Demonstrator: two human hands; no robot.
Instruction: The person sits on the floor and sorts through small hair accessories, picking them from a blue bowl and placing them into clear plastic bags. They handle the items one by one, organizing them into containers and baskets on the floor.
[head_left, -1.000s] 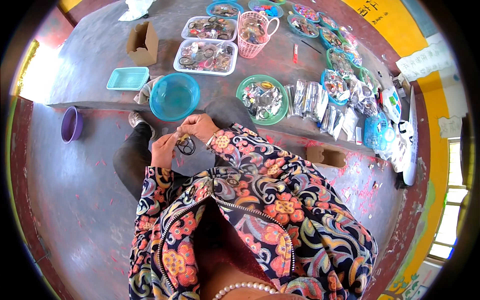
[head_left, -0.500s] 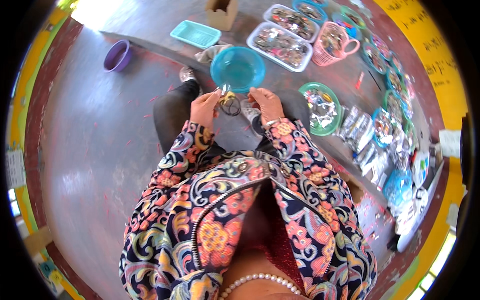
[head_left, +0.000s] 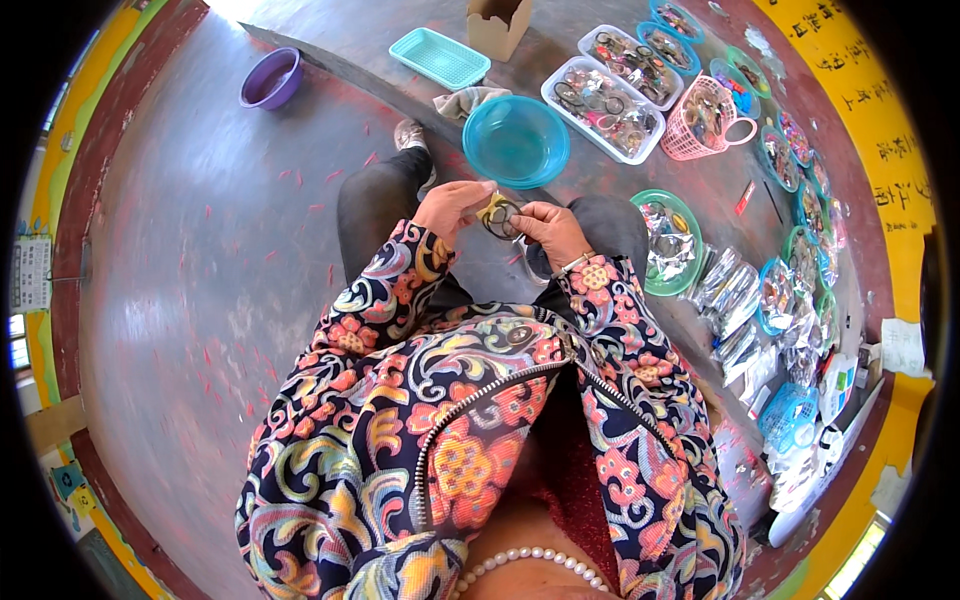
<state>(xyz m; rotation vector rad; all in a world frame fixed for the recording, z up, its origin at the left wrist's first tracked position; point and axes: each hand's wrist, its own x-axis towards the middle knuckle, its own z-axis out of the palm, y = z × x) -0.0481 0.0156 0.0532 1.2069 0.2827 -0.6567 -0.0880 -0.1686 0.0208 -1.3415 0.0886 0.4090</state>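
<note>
Above my lap, a small bundle of dark looped bands with a yellow part is held between both hands. My right hand pinches its right side with thumb and fingers. From the left, my left hand closes its fingertips at the yellow part; exactly what they grip is too small to make out. Just beyond my hands stands a round blue basin, between my legs and on the floor.
White trays of small packed goods and a pink basket stand beyond, right. A green tub and silvery packets lie on my right. Farther off are a mint tray, cardboard box and purple basin.
My hands have come closer together, and my right hand now grips the looped bundle, which hung from my left hand before. The view has shifted slightly leftward.
</note>
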